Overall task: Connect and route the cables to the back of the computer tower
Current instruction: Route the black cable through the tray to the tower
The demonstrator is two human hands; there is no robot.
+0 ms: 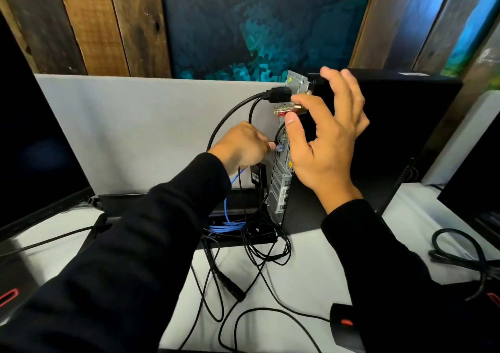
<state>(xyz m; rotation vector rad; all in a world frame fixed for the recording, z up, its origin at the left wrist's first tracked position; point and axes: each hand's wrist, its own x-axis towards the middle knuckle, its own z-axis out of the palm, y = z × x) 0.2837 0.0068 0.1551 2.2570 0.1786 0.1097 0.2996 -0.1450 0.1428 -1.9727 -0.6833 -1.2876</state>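
Already plugged in near the top of the silver perforated metal back panel [281, 179] of the black computer tower [392, 141]: a thick black power plug [278, 95] with its heavy black cable [227, 120] looping down to the left. Just below it, a silver connector with screw posts [284, 109], seemingly seated, though not certain. Left hand [243, 144] clamped by curled fingers on a small black plug [271, 145], held right at the panel beside a clear-tipped blue network plug [361, 147]; impossible to tell whether either is fully in its port. Right hand [327, 136] spread wide with straight fingers, resting against the tower's upper rear edge, probably steadying it; holding nothing. Blue network cable [230, 217] hanging down behind the left wrist and gathered in loops by a black tray at the desk's back edge. Left to do, by the look of it: seating this plug, then tidying the thin black wires [259, 255] lying loose and tangled over the white desk [311, 266]. A further coil of thick black cable [460, 252] at the right, untouched.
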